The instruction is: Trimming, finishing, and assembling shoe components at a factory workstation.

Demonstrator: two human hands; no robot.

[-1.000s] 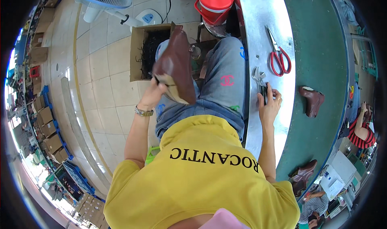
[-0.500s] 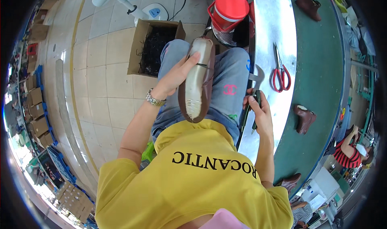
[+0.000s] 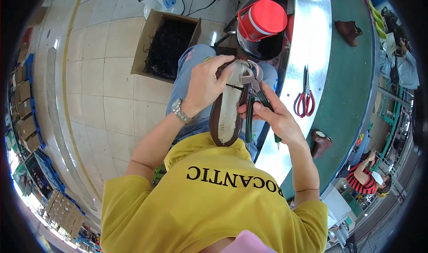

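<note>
A brown leather shoe [image 3: 217, 119] lies sole up across my lap, its pale underside facing me, with a dark band across it. My left hand [image 3: 203, 83] is closed around the shoe's far end, the fingers pressing over its edge. In my right hand [image 3: 278, 117] is a pair of pincers [image 3: 253, 84] with dark green handles. The handles are spread apart, and the curved metal jaws sit over the far end of the underside, close to my left fingertips. Whether the jaws bite on anything is too small to tell.
Red-handled scissors [image 3: 305, 100] lie on the metal ledge [image 3: 310, 34] at my right. Beyond it, brown boots [image 3: 348, 32] stand on a green belt [image 3: 343, 83]. A red-lidded bucket [image 3: 267, 16] and a cardboard box [image 3: 141, 50] are ahead. Another person [image 3: 363, 179] sits far right.
My right hand has brought the pincers left from the metal ledge to the shoe. My left hand has shifted toward the shoe's far end. The whole view has moved somewhat.
</note>
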